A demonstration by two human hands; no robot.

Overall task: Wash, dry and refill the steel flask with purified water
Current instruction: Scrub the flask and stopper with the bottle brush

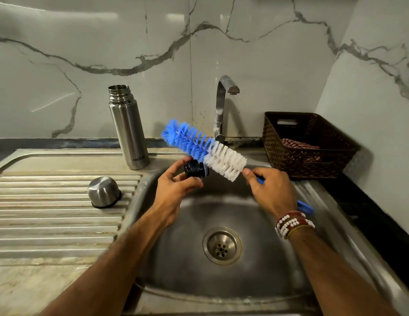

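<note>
While fingers of the left hand [174, 190] pinch the stopper [195, 171] over the sink [176, 258], fingers of the right hand [272, 190] curl round the brush [205, 149], its bristles touching the stopper; the open flask [128, 131] stands upright on the drainboard [50, 213].

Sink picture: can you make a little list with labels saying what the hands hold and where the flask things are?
left hand: holds stopper over sink
right hand: grips bottle brush by its handle
bottle brush: bristles against stopper
flask: upright, open, on drainboard
steel cap: mouth down on drainboard
basket: right of sink, cloth inside
</note>
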